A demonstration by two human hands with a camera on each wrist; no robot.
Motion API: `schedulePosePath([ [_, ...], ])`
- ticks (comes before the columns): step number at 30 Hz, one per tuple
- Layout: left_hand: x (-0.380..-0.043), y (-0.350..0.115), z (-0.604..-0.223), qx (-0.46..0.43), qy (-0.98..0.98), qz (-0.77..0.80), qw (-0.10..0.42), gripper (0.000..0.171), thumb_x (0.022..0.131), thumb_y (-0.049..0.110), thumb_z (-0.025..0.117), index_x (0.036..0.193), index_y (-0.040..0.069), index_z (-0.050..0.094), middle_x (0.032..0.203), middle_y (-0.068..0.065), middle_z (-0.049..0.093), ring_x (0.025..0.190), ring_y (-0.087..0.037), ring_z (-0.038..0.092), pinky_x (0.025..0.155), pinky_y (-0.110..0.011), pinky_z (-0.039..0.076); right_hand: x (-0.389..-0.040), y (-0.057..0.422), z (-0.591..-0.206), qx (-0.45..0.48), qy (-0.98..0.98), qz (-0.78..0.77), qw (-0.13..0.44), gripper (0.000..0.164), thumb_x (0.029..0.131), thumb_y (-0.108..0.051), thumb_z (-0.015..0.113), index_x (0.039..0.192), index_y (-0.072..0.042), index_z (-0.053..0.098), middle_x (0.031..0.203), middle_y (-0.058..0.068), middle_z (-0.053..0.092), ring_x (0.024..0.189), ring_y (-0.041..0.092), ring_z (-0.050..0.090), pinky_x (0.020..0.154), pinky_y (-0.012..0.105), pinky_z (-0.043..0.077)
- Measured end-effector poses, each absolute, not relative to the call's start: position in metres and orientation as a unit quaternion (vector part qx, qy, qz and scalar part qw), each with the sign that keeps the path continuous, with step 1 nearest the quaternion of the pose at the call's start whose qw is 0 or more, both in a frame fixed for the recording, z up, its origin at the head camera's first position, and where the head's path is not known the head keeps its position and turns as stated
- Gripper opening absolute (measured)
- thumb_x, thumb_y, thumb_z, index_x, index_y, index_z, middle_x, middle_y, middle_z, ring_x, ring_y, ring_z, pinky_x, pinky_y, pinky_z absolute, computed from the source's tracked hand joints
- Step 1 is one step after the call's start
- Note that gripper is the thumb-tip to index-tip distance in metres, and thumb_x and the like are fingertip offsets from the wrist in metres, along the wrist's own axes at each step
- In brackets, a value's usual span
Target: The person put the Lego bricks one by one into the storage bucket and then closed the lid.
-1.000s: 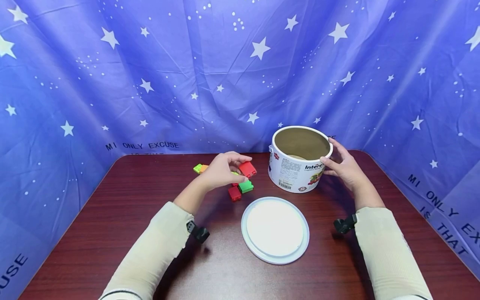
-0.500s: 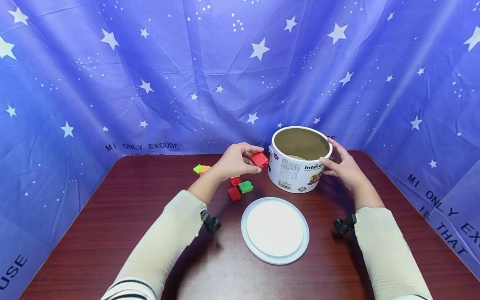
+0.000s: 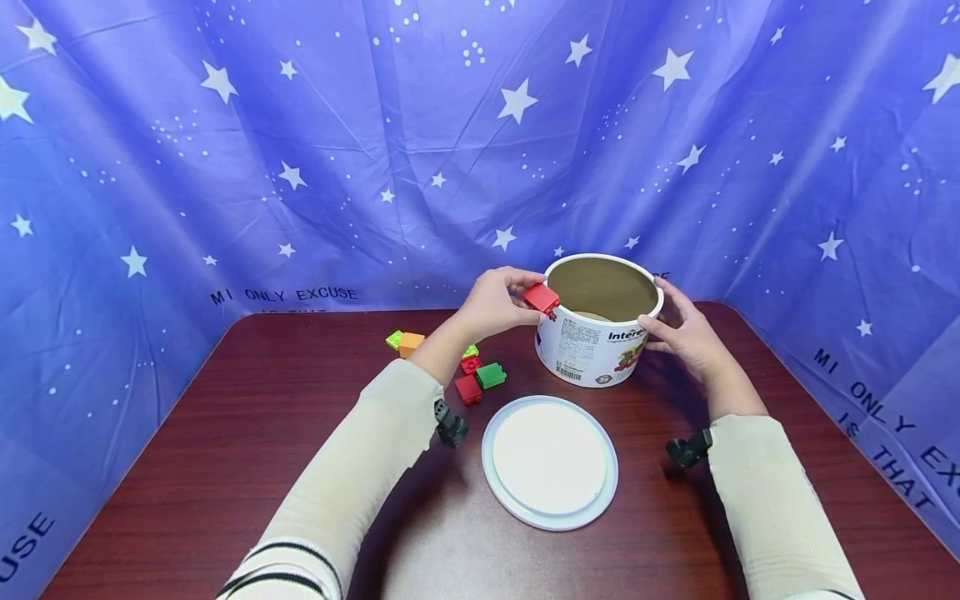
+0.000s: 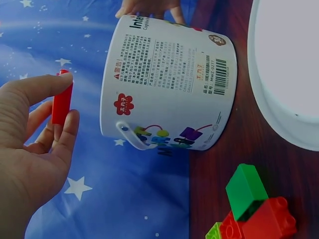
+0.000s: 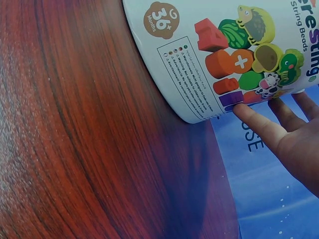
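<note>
Red rectangular plastic block pinched beside a white cylindrical bucket's rim

The red rectangular plastic block (image 3: pixel 542 297) is in the left hand (image 3: pixel 498 304), held narrowly between thumb and fingers. It is raised off the table at the bucket's left side; the head view shows it overlapping the rim, while the left wrist view shows a gap between the two.

The white cylindrical bucket (image 3: pixel 581 346), printed with coloured toy pictures and lettering, stands upright with its mouth uncovered. The right hand (image 3: pixel 686 333) rests against its right side near the rim, fingers spread wide.

In front of the bucket, just apart from it, a round white lid (image 3: pixel 550 462) lies flat. To the left of bucket and lid, a second red block (image 3: pixel 469 389) touches a green block (image 3: pixel 491 375), with a small red piece (image 3: pixel 471 364) and a yellow-green piece (image 3: pixel 471 351) just behind. Farther left, an orange block (image 3: pixel 410 343) sits beside a lime-green block (image 3: pixel 394 339).

All this is on a dark reddish-brown wood-grain table (image 3: pixel 225 467). Behind it hangs a blue fabric curtain (image 3: pixel 330 125) with white stars. Cream sleeves (image 3: pixel 352 467) cover both forearms.
</note>
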State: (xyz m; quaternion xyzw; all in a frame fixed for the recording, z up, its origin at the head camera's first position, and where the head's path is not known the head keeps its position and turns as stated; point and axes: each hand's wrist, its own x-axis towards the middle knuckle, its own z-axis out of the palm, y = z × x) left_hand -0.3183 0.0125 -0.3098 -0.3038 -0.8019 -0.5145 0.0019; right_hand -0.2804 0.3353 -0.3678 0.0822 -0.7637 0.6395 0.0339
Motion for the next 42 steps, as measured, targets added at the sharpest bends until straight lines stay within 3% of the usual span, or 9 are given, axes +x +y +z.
schedulePosePath([
  [12,-0.329,0.044,-0.303,-0.287,-0.837,-0.464,0.043,0.055,0.070,0.013,0.088,0.122,0.008,0.069,0.108,-0.006,0.071,0.093,-0.013,0.066,0.072,-0.018,0.051,-0.281,0.336,-0.369,0.080,-0.766,0.637,0.034,0.079,0.096,-0.012,0.061,0.158,-0.020,0.012,0.155,0.028,0.016,0.116,0.014,0.043,0.077,0.032,0.057],
  [19,-0.329,0.063,-0.305,-0.276,-0.828,-0.486,0.052,0.052,0.070,0.009,0.088,0.118,0.006,0.071,0.101,-0.006,0.070,0.087,-0.010,0.065,0.069,-0.016,0.051,-0.282,0.336,-0.369,0.078,-0.765,0.638,0.034,0.079,0.096,-0.013,0.061,0.158,-0.020,0.012,0.156,0.027,0.015,0.124,0.025,0.039,0.076,0.030,0.057],
  [26,-0.329,0.070,-0.312,-0.269,-0.806,-0.525,0.044,0.047,0.072,0.003,0.085,0.117,0.007,0.071,0.106,-0.009,0.065,0.094,-0.019,0.070,0.076,-0.016,0.053,-0.281,0.336,-0.369,0.080,-0.763,0.641,0.034,0.079,0.096,-0.012,0.061,0.158,-0.020,0.012,0.156,0.027,0.015,0.126,0.026,0.038,0.075,0.030,0.057],
  [34,-0.328,0.060,-0.312,-0.258,-0.802,-0.537,0.039,0.044,0.072,0.003,0.085,0.114,0.008,0.073,0.108,-0.009,0.065,0.096,-0.024,0.069,0.070,-0.020,0.055,-0.283,0.334,-0.369,0.080,-0.764,0.639,0.032,0.080,0.096,-0.012,0.061,0.158,-0.020,0.012,0.156,0.027,0.015,0.127,0.027,0.038,0.076,0.030,0.057],
  [42,-0.322,0.047,-0.315,-0.270,-0.786,-0.556,0.028,0.045,0.071,0.004,0.086,0.114,0.009,0.073,0.116,-0.007,0.063,0.103,-0.018,0.063,0.073,-0.022,0.055,-0.282,0.336,-0.371,0.081,-0.758,0.646,0.036,0.080,0.095,-0.012,0.062,0.158,-0.019,0.013,0.154,0.029,0.017,0.109,0.008,0.047,0.075,0.030,0.057],
])
